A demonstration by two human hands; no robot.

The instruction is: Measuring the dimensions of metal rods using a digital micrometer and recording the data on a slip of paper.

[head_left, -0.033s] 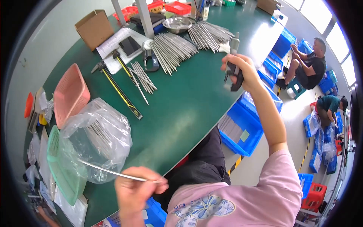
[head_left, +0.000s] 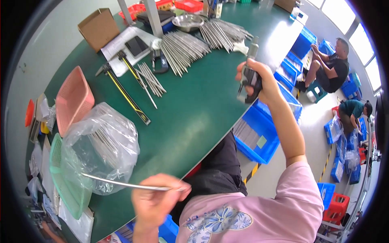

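My left hand (head_left: 157, 199) is closed on a thin metal rod (head_left: 125, 184) near its right end, over the table's front edge. The rod's far tip lies in front of a clear plastic bag (head_left: 121, 133) that holds several similar rods. Raised at the right, my right hand (head_left: 261, 79) is wrapped round a micrometer (head_left: 252, 77), its barrel pointing up and its frame partly hidden by my fingers. Large bundles of metal rods (head_left: 184, 50) lie at the back of the green table (head_left: 202, 109). A smaller group of rods (head_left: 152, 81) rests beside two calipers (head_left: 127, 95).
A pink basket (head_left: 75, 95) and a green basket (head_left: 65, 178) stand at the left. Behind are a cardboard box (head_left: 98, 29), a phone (head_left: 137, 46), another micrometer (head_left: 159, 60) and a metal bowl (head_left: 187, 22). Blue crates (head_left: 259, 137) line the floor, where two people sit or bend.
My left hand has shifted right with the rod, which now lies flatter. The micrometer in my right hand has tilted slightly. The whole view has moved a little.
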